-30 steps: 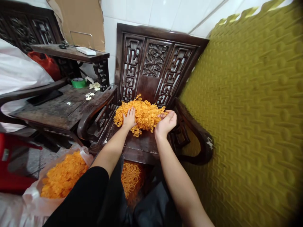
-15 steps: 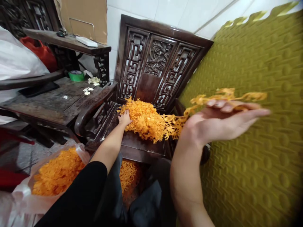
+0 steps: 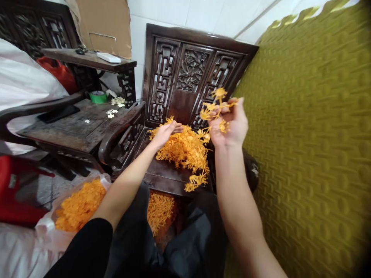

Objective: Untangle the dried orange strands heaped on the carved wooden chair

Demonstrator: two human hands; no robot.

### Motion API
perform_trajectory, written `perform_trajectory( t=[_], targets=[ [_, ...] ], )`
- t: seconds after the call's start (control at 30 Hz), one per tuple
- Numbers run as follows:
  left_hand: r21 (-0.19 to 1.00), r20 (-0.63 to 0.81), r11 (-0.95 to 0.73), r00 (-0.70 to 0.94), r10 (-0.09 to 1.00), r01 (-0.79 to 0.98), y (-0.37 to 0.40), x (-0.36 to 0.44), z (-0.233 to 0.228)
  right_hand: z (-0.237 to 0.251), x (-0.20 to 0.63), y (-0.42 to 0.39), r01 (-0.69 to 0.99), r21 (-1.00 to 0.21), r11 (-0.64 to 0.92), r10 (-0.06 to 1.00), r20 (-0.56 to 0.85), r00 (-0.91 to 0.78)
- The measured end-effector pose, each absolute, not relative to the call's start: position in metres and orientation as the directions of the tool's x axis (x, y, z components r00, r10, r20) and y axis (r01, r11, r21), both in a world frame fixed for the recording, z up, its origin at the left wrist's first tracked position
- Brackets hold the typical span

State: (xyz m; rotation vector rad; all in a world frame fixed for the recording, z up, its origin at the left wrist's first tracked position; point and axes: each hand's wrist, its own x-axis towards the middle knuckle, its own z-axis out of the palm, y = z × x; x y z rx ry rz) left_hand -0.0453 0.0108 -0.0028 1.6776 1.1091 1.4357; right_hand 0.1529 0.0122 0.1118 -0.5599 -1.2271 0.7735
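near front edge of seat (image 3: 171, 186): orange strands (image 3: 197, 180) | left fingers (image 3: 177, 129) extended, empty | right fingers (image 3: 240, 107) curled round sprig (image 3: 219, 93)

A carved dark chair (image 3: 183, 105) fronts white wall tiles (image 3: 203, 15).

Free gap between left hand (image 3: 165, 136) and orange strand (image 3: 205, 113), chair back (image 3: 183, 107) behind, olive mat (image 3: 313, 139) right
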Motion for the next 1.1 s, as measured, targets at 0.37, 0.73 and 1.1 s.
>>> perform_trajectory(
  t=[0.37, 0.73, 1.1],
  targets=[
    [0.969, 0.246, -0.245, 0.014, 0.969, -0.042, -0.032, -0.019, -0.011, 0.011, 0.117, 0.001, -0.325, -0.932, 0.161, 0.982, 0.183, -0.040],
    [0.915, 0.357, -0.294, -0.218, 0.908, 0.274, -0.028, -0.015, -0.022, -0.028, 0.079, 0.006, -0.070, -0.948, 0.312, 0.936, 0.293, 0.195],
    [0.871, 0.444, -0.348, -0.255, 0.859, 0.346, -0.030, -0.009, -0.020, -0.025, 0.079, 0.010, -0.042, -0.926, 0.376, 0.914, 0.363, 0.178]
  ],
)
